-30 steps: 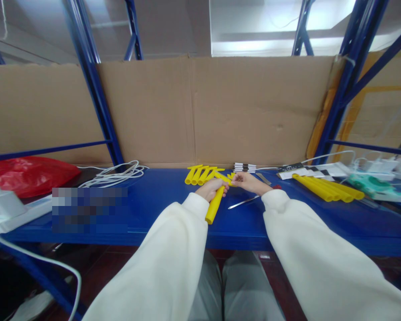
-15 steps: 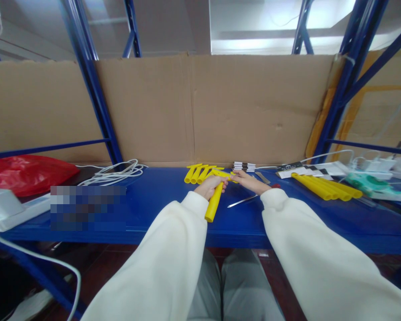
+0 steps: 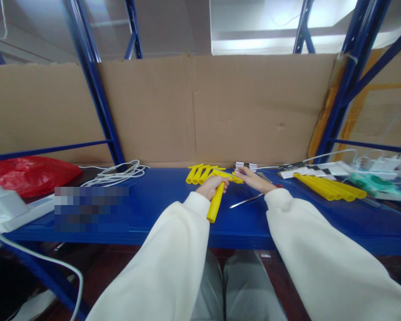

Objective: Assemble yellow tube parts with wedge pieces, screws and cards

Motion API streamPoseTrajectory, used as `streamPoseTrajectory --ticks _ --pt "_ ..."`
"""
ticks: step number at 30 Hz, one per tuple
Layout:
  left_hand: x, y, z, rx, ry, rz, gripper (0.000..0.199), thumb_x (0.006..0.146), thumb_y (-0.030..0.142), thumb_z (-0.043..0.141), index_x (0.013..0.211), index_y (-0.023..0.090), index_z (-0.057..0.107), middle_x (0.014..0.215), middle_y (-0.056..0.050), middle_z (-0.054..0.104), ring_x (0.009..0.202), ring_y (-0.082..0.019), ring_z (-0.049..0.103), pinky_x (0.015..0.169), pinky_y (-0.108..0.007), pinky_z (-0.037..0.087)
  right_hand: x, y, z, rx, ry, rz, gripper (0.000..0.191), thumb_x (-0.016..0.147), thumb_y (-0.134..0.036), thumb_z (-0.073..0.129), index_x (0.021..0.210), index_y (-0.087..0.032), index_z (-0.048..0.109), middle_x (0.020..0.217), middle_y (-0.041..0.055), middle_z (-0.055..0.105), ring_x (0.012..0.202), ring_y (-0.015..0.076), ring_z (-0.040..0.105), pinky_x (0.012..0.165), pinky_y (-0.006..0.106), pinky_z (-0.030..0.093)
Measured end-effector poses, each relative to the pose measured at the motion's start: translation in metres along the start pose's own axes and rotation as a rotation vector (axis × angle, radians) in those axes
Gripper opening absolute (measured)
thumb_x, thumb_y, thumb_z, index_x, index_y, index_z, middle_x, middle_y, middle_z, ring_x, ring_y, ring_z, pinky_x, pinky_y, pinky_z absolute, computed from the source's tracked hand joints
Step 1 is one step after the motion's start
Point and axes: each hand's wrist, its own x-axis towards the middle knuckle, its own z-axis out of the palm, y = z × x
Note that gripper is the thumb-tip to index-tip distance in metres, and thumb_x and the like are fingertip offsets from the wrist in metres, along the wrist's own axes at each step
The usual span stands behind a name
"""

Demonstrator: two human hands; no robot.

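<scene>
My left hand [image 3: 215,187] is wrapped round the yellow tube-shaped handle [image 3: 214,208] of a tool, whose lower end points towards me. Past my fingers, the tool's flat yellow head [image 3: 234,178] reaches to the right, with a small spot on it too fine to make out. Beside that head is my right hand [image 3: 252,180], its fingers stretched out and apart from the tool. Several similar yellow tools [image 3: 196,177] lie in a row behind my left hand. Below my right hand rests a screwdriver [image 3: 245,201] with a thin metal shaft, its red handle partly hidden by the sleeve.
Several yellow tubes [image 3: 330,189] lie on the blue shelf top [image 3: 160,203] at right, near a green-and-white item [image 3: 376,183]. Small white-and-black packs [image 3: 246,166] stand at the back. At left are coiled white cables [image 3: 120,174], a red bag [image 3: 33,175] and a power strip [image 3: 23,216].
My right hand has drawn back slightly to the right, its fingers coming off the end of the yellow head. My left hand keeps its hold. The view has shifted a little.
</scene>
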Motion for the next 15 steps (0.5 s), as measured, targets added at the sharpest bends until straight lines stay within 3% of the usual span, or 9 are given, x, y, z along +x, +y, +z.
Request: streamPoseTrajectory --ticks 3,6,9,15 --pt "0.004 -0.002 0.000 0.017 0.025 -0.007 0.027 0.092 0.006 0.049 0.068 0.017 0.053 0.050 0.003 0.045 0.044 -0.007 0.039 0.046 -0.020 0.033 -0.003 0.002 -0.015 -0.070 0.109 -0.048 0.046 0.087 -0.048 0.060 0.125 -0.021 0.060 0.138 0.0142 0.059 0.131 0.0288 0.051 0.113 0.048 0.035" --pt "0.006 -0.003 -0.004 0.042 0.038 -0.011 0.027 0.092 0.007 0.050 0.067 0.017 0.053 0.049 0.003 0.045 0.044 -0.008 0.041 0.046 -0.020 0.033 -0.012 0.011 -0.037 -0.185 0.158 -0.075 0.031 0.081 -0.035 0.063 0.108 -0.020 0.069 0.126 0.0141 0.067 0.124 0.0306 0.057 0.111 0.049 0.037" --pt "0.006 -0.003 -0.014 0.075 0.068 -0.002 0.025 0.090 0.007 0.052 0.068 0.016 0.055 0.050 0.002 0.048 0.044 -0.008 0.043 0.047 -0.020 0.035 -0.025 0.025 -0.061 -0.251 0.045 -0.035 0.015 0.075 -0.024 0.059 0.084 -0.021 0.071 0.106 0.0094 0.074 0.109 0.0288 0.065 0.105 0.046 0.044" --pt "0.008 0.006 -0.049 0.079 0.099 0.101 0.020 0.086 0.002 0.053 0.070 0.015 0.055 0.048 0.003 0.049 0.039 -0.007 0.041 0.041 -0.019 0.031 -0.044 0.045 -0.092 -0.261 -0.156 0.096 0.022 0.069 -0.023 0.053 0.078 -0.023 0.073 0.091 0.0038 0.077 0.087 0.0235 0.070 0.086 0.036 0.055"
